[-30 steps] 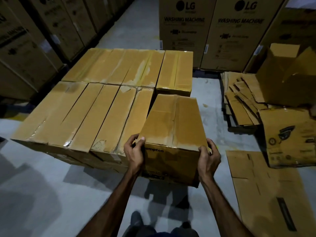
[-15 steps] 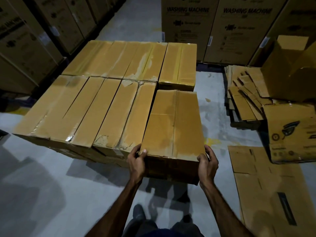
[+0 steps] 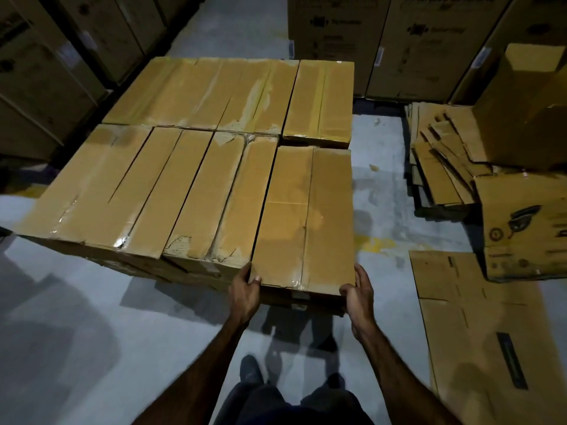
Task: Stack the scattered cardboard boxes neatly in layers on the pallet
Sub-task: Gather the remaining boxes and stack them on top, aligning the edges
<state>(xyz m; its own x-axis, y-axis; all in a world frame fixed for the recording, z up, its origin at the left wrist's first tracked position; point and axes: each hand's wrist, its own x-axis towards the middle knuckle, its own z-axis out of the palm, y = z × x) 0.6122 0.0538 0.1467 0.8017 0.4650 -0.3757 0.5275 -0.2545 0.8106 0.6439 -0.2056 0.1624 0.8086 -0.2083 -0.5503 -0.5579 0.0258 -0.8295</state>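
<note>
While gripping the box [image 3: 302, 216] at its near corners — left hand [image 3: 244, 294] and right hand [image 3: 358, 294], fingers curled round the edges — seating it at the layer's [image 3: 171, 167] right end; worth pushing flush before letting go.

The scene was dim, lit warmly from overhead; the box tops [image 3: 196, 167] glowed amber while tall cartons [image 3: 46, 72] at ten o'clock sank into gloom; tape glinted at the near edges; soft shadows spread over the floor [image 3: 76, 317] at seven o'clock; straight lines bowed towards the edges; the forearms were slightly blurred.
</note>
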